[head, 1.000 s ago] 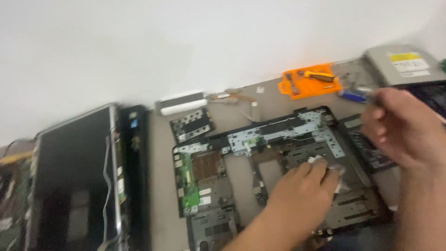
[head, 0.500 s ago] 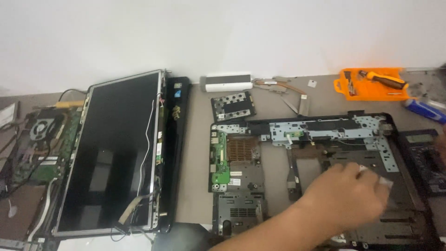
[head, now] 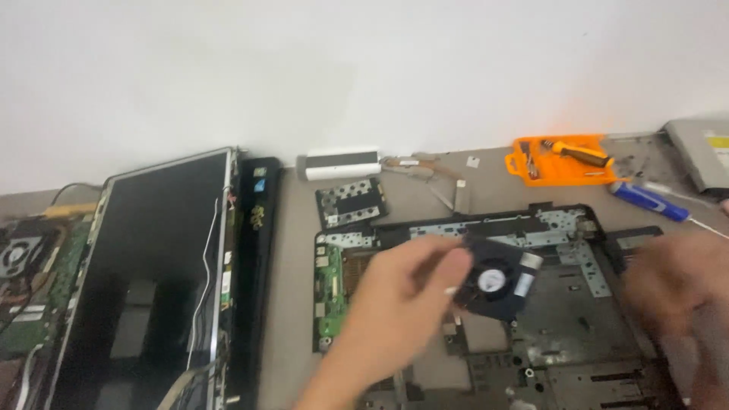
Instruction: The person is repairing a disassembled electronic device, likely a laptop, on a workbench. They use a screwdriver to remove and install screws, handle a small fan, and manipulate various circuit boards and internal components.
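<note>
Up above the open laptop base (head: 562, 334), the left hand (head: 395, 304) holds a small black fan (head: 493, 285), with its fingers (head: 448, 269) pinched on the fan's left edge. Over on the right side, the right hand (head: 676, 288) is just a blur above the base, so I cannot tell if its fingers are apart or together. Farther off on the table (head: 292, 250), a flat screen panel (head: 144, 273) lies to the left, and an orange tray (head: 558, 161) with a screwdriver (head: 581, 154) sits at the back by the wall.
</note>
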